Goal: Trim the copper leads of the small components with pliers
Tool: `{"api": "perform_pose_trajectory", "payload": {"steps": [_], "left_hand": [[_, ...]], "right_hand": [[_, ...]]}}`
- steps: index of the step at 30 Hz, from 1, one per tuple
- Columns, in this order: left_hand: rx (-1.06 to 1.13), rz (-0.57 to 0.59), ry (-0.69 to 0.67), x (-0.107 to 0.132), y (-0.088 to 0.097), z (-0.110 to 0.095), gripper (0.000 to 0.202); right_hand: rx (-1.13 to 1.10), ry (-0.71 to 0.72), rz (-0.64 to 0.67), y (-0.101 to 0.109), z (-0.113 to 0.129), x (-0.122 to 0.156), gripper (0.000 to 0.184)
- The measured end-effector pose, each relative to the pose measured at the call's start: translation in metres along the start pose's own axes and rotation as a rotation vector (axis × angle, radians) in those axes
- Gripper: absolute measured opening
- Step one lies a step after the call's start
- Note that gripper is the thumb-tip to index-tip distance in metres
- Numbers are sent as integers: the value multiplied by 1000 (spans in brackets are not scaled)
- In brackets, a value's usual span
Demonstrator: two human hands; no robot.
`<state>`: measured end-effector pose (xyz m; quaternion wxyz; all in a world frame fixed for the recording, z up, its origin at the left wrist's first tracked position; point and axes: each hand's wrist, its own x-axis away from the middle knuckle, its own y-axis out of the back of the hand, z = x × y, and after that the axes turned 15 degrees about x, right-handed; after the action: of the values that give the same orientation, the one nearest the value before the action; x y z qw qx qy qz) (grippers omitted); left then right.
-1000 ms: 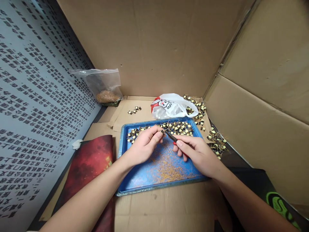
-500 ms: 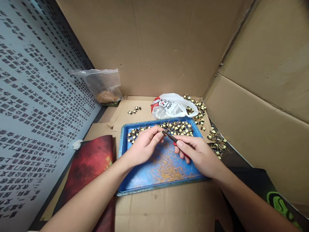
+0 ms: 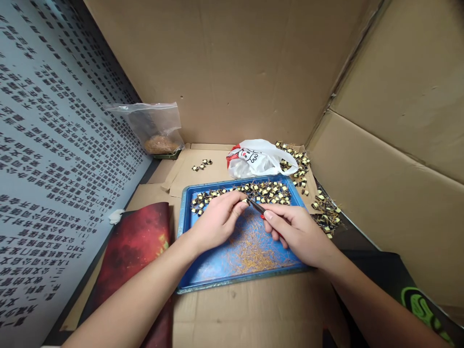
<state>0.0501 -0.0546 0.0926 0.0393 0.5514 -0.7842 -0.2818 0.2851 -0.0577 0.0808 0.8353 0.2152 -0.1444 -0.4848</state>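
Note:
My left hand (image 3: 217, 220) pinches a small yellow-and-black component (image 3: 245, 199) between thumb and fingers above a blue tray (image 3: 203, 270). My right hand (image 3: 295, 229) is closed on small cutters with red handles (image 3: 258, 208), whose dark tip touches the component. Several more such components (image 3: 268, 191) lie along the tray's far edge. Thin copper wire clippings (image 3: 253, 251) are strewn across the tray's middle below both hands.
A white and red plastic bag (image 3: 255, 159) lies behind the tray. More components (image 3: 324, 212) sit heaped at the right and a few at the back (image 3: 202, 165). A clear bag of clippings (image 3: 157, 128) stands back left. Cardboard walls enclose the space; a red mat (image 3: 137, 241) lies left.
Both hands have shifted very slightly; the cutter tip stays at the component. Otherwise nothing has moved.

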Motion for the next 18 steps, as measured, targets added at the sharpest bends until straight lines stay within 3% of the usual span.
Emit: {"api": "perform_pose_trajectory", "payload": {"steps": [6,9,13,18], "left_hand": [[547,65,171,-1,-2,5,43],[705,55,230,-1,-5,10,46],[735,10,246,0,-6,13,47],[565,-14,195,0,-3,9,43]], "right_hand": [[-27,22,44,2,5,2,41],[-55,11,13,-1,4,1,41],[-58,16,-51,-5,-2,-2,41],[36,91,-128,-5,-6,-1,47]]}}
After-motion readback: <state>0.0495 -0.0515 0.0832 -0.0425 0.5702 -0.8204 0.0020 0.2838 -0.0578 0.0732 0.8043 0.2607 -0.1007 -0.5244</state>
